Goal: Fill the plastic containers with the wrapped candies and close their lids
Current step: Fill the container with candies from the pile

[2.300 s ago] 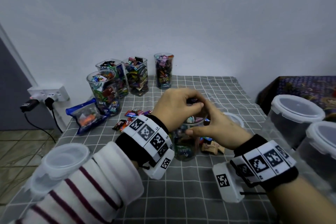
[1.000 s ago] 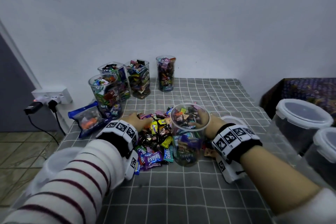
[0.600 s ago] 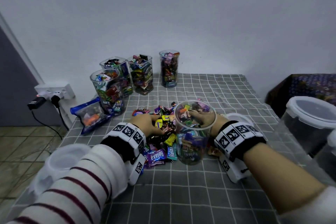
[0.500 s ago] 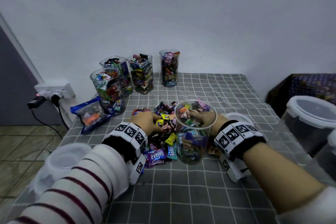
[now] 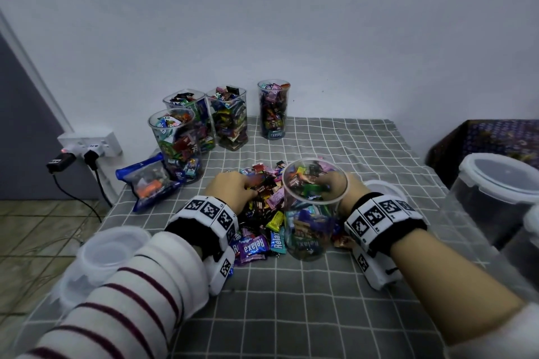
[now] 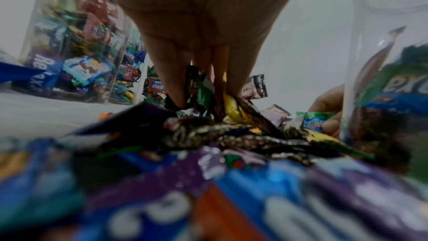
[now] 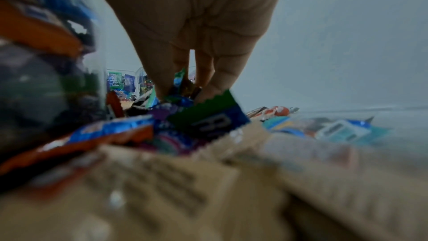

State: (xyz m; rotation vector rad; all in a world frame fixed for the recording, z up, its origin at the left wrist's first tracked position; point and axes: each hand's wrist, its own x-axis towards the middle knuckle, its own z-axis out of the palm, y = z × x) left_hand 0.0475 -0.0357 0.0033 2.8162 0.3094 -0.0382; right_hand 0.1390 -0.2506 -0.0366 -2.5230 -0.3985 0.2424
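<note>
Open jar (image 5: 313, 208): I hold candies (image 5: 264, 198) in left hand (image 5: 230, 188) and right hand (image 5: 339, 183), one grip either side.

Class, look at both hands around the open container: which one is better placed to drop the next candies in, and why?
Probably right. The right hand grips candies behind the open container, against its rim. The left hand digs into the candy pile, farther away.

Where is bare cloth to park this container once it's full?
Bare grey checked tablecloth lies right of the four filled clear containers, behind the open clear plastic container, and along the near edge between the forearms. Crowded: the wrapped candy pile where the left hand and right hand dig.
</note>
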